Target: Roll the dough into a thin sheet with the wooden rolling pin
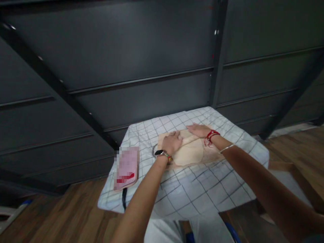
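A flat sheet of pale dough (190,152) lies on a wooden board (212,156) on a small table covered with a white checked cloth (202,192). My left hand (172,142), with a watch at the wrist, is curled at the dough's far left edge, fingers closed over the dough or something on it. My right hand (199,130), with red thread and a bangle at the wrist, lies flat with fingers stretched out on the far edge of the dough. Whether a rolling pin lies under the hands I cannot tell.
A pink phone-like object (126,167) lies on the table's left side, with a dark cord (124,199) hanging off the front edge. A dark metal panelled wall (141,67) stands right behind the table. Wooden floor (63,216) surrounds it.
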`<state>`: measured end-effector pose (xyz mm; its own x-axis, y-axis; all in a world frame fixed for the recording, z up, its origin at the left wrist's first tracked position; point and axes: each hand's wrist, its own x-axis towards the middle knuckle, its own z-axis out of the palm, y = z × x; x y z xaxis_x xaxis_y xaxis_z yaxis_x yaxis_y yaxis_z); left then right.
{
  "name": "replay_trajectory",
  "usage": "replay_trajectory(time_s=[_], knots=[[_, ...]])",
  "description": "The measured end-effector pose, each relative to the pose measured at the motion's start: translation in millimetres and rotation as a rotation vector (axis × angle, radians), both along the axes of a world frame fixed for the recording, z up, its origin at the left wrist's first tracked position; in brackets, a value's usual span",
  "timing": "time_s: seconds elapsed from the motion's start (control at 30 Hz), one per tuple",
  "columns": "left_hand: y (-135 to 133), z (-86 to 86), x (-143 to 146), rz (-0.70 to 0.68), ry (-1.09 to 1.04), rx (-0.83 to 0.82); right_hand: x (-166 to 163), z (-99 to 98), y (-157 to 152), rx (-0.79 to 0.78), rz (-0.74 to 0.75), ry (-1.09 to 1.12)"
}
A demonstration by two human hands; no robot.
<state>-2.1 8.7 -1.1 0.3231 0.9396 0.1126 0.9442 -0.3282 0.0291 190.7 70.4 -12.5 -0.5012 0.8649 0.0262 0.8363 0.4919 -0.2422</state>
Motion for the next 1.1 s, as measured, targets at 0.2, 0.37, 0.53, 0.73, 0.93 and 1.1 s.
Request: replay_trajectory(time_s=[0.2, 0.37, 0.53, 0.73, 0.93, 1.1], knots=[[13, 2.7, -2, -0.070, 0.027, -0.091, 4, -4.4, -20, 0.039, -0.044, -0.018], [24, 4.1, -4, -0.108, 0.019, -0.111, 2, -8.6, -43, 0.123, -0.211, 0.011], [40, 0.6, -4, -0.198, 0.071, -0.120, -2, -13.4, -70, 0.172, -0.287, 0.005], [48, -0.5, -3, -0.238, 0.067, -0.062, -20, -20.3, -100, 0.187, -0.348, -0.040], [16, -2.9, -11, -0.114, 0.085, 0.000, -16, -8.2, -114, 0.215, -0.277, -0.062], [-37, -6.8, -15, -0.089, 0.050, 0.151, 11, 15.7, -89, 0.156, -0.018, -0.016]])
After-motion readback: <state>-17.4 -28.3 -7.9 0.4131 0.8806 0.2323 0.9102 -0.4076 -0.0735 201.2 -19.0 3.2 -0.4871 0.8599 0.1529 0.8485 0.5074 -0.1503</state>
